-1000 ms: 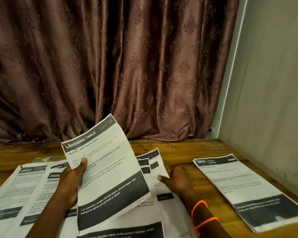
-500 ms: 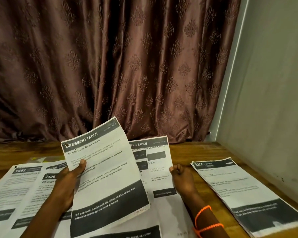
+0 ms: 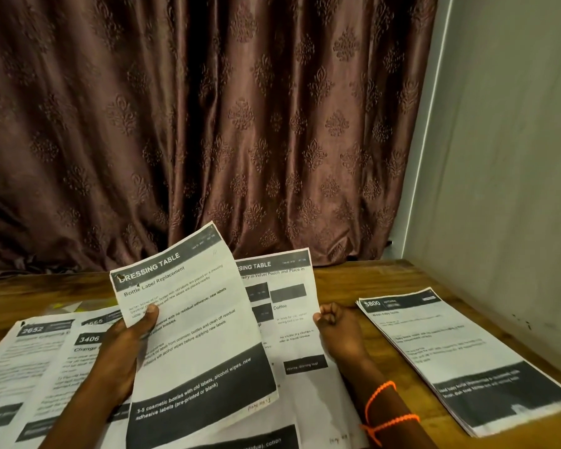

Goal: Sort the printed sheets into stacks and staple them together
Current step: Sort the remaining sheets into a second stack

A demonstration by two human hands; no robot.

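Observation:
My left hand (image 3: 123, 348) grips a printed sheet headed "DRESSING TABLE – Bottle Label Replacement" (image 3: 195, 322), held up and tilted, thumb on its front. My right hand (image 3: 337, 332) pinches the right edge of a second "DRESSING TABLE" sheet (image 3: 285, 306), raised upright behind the first. More printed sheets (image 3: 318, 413) lie flat under both hands. A neat stack topped by a "5800 KITCHEN" sheet (image 3: 460, 358) lies on the wooden table (image 3: 344, 283) at the right. Overlapping sheets numbered 2652 and 3406 (image 3: 39, 361) lie at the left. No stapler is in view.
A brown patterned curtain (image 3: 208, 124) hangs behind the table's far edge. A pale wall (image 3: 506, 176) borders the table on the right. Something yellow-green (image 3: 65, 307) peeks out behind the left sheets. Orange thread bands (image 3: 382, 406) circle my right wrist.
My right hand went from resting flat on the lying sheets to pinching one sheet's edge and has lifted it upright. My left hand keeps its sheet in the same place.

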